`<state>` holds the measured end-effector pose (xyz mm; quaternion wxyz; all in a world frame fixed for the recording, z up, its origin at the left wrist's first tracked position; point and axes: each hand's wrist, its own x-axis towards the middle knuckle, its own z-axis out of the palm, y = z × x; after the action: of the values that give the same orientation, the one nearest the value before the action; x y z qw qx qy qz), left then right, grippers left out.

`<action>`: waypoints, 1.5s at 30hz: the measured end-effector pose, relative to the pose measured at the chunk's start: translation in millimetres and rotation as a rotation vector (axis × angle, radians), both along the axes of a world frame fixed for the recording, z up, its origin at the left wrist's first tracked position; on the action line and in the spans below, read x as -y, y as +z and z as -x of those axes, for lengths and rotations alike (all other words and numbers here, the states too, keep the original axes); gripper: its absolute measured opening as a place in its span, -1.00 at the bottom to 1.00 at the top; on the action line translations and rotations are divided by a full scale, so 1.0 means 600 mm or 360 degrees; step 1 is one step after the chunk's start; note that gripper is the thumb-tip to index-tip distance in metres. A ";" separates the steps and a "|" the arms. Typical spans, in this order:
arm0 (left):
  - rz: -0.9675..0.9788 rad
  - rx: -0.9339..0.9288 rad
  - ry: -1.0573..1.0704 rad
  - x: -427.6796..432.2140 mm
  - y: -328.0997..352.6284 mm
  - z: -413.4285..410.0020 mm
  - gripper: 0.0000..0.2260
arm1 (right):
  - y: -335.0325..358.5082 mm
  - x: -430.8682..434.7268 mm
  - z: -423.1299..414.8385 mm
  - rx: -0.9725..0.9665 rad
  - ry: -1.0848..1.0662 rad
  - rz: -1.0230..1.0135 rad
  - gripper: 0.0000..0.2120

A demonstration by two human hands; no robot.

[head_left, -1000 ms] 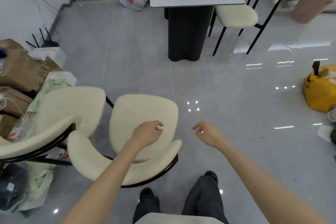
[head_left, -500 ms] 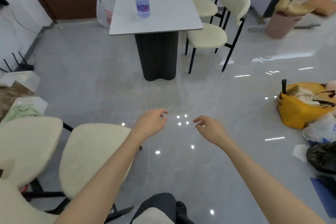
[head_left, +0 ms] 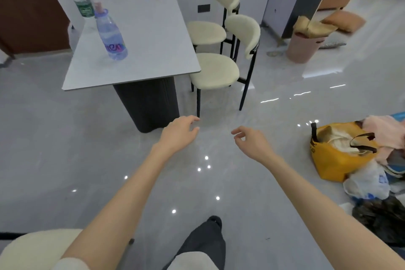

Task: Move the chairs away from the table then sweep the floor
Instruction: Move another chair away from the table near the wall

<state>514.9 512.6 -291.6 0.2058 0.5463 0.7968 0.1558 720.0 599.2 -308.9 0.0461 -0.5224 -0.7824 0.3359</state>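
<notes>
both empty hands (head_left: 179,130) short of chair (head_left: 215,70)

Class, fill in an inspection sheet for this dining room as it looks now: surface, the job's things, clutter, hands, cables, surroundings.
Surface: glossy grey floor, ceiling-light reflections.
Job's things: near chair and far chair stand at the white table's right side; another chair sits at bottom left, apart. No broom seen.
Clutter: yellow bag, plastic bags and cloth at right; pink bin.
Hands: left hand and right hand empty, over the floor.
Cables: nothing seen.
Surroundings: two bottles on table; brown door at left.
</notes>
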 end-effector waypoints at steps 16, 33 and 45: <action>-0.0135 0.0061 -0.0084 -0.699 0.034 -0.019 -0.60 | 0.027 -0.672 -0.028 -0.0065 -0.0109 -0.0097 -0.65; -0.0273 0.0039 0.0268 -1.393 0.055 0.008 -0.56 | 0.059 -1.421 0.016 -0.0038 0.0240 -0.0220 -0.59; -0.0170 0.0112 0.0409 -1.888 0.042 0.131 -0.54 | 0.068 -1.906 0.166 0.0053 0.0452 -0.0272 -0.59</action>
<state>436.5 1645.2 -266.1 0.1826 0.4442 0.8430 0.2422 620.6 1743.0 -268.3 0.0295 -0.4063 -0.8746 0.2627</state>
